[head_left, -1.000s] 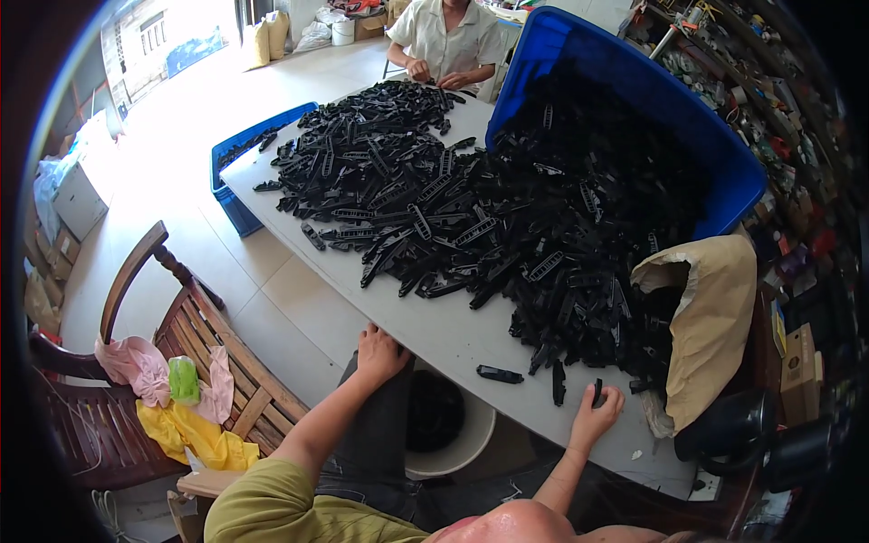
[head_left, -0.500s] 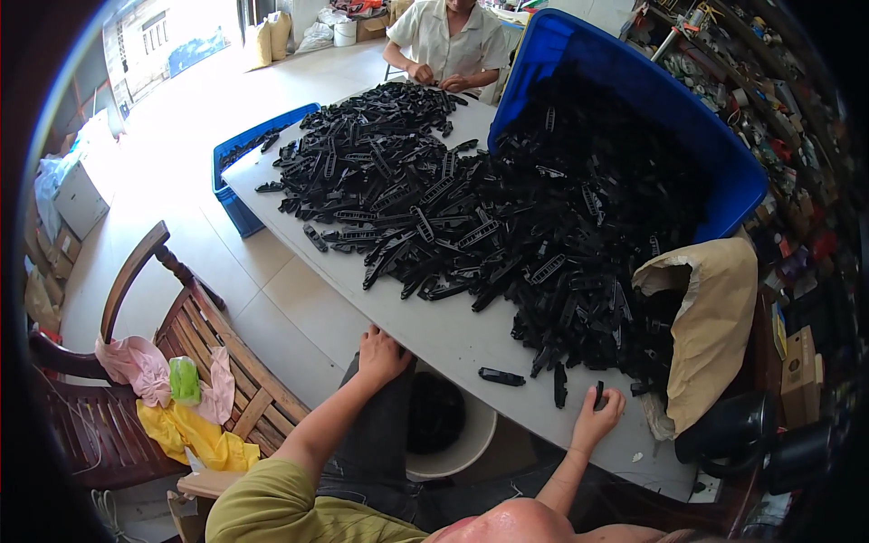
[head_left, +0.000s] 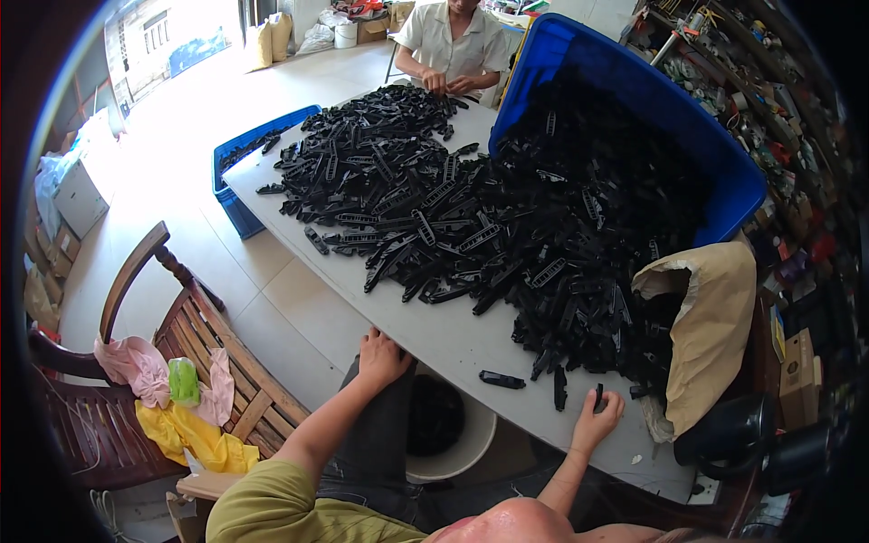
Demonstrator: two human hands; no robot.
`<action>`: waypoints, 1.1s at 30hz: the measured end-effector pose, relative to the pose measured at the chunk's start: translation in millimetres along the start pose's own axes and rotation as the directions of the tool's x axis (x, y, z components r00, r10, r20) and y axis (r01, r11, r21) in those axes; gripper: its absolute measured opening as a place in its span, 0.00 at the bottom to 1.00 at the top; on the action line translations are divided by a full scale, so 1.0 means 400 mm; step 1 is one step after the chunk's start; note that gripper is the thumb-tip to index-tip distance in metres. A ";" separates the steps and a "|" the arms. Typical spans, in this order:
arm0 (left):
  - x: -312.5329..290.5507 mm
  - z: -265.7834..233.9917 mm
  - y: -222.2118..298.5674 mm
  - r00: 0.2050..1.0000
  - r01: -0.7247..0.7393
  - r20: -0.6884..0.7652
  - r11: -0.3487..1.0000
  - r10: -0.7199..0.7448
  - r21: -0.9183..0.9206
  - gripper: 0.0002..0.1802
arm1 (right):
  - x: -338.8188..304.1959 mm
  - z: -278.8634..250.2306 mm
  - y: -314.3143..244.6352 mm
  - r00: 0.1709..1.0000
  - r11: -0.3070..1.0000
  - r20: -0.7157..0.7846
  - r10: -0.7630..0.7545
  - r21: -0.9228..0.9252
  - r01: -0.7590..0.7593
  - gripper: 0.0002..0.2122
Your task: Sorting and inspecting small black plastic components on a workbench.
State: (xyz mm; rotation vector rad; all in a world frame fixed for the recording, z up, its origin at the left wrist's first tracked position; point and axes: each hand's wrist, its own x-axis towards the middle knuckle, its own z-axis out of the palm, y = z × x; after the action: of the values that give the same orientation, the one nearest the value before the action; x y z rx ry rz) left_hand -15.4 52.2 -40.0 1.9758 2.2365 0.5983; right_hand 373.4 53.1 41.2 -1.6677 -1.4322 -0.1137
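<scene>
Between the thumb and fingers of my right hand [head_left: 600,418] is a small black plastic piece [head_left: 598,396], held upright just above the near part of the table. Beside it on the tabletop lie two single black plastic parts, one lengthwise [head_left: 501,379] and one pointing toward me [head_left: 559,388]. My left hand [head_left: 383,356] rests on my knee at the table's edge, its fingers laid over it and holding nothing. A large heap of long, ladder-like black plastic parts [head_left: 425,208] covers most of the white table [head_left: 344,290].
A big blue bin [head_left: 724,163] lies tipped at the right, spilling black parts. Near it stands an open tan sack [head_left: 715,326]. Below the edge sits a white bucket [head_left: 484,443] with dark contents. A person [head_left: 453,45] works across the table. A wooden chair [head_left: 235,371] stands left.
The hands of the person across have shifted slightly. My own hands have stayed in nearly the same place, the right one still gripping the black piece.
</scene>
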 end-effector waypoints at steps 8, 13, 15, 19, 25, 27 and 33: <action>-0.002 0.002 -0.003 1.000 0.000 -0.021 1.000 0.000 -0.015 0.20 | -0.001 0.001 0.001 0.999 0.999 0.028 0.038 0.016 -0.038 0.12; -0.001 -0.006 0.002 1.000 0.011 0.004 1.000 -0.010 -0.017 0.20 | -0.001 0.000 0.002 0.999 0.999 0.029 0.038 0.011 -0.038 0.12; -0.001 -0.003 0.000 1.000 0.015 0.005 1.000 -0.015 -0.025 0.20 | -0.001 0.001 0.003 0.998 0.998 0.034 0.049 0.027 -0.050 0.12; -0.002 0.007 -0.005 0.998 -0.020 -0.053 1.000 0.019 -0.024 0.20 | -0.002 0.001 0.011 0.999 1.000 0.028 0.027 -0.010 -0.027 0.12; -0.003 0.007 -0.005 0.999 -0.018 -0.051 1.000 0.018 -0.013 0.20 | -0.001 -0.001 0.006 0.998 0.999 0.036 0.041 -0.006 -0.041 0.12; -0.003 0.005 -0.004 0.998 -0.018 -0.055 1.000 0.017 -0.009 0.20 | 0.000 -0.002 0.003 0.998 0.999 0.037 0.049 0.008 -0.049 0.12; -0.004 0.004 -0.004 1.000 -0.005 -0.029 1.000 0.005 -0.010 0.19 | -0.002 -0.002 -0.003 0.998 0.999 0.033 0.045 0.020 -0.046 0.12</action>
State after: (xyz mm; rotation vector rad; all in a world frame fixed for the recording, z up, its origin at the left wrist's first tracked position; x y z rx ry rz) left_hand -16.1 51.0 -42.2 1.9810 2.2411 0.6415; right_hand 372.6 52.0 41.9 -1.6907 -1.4137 -0.0459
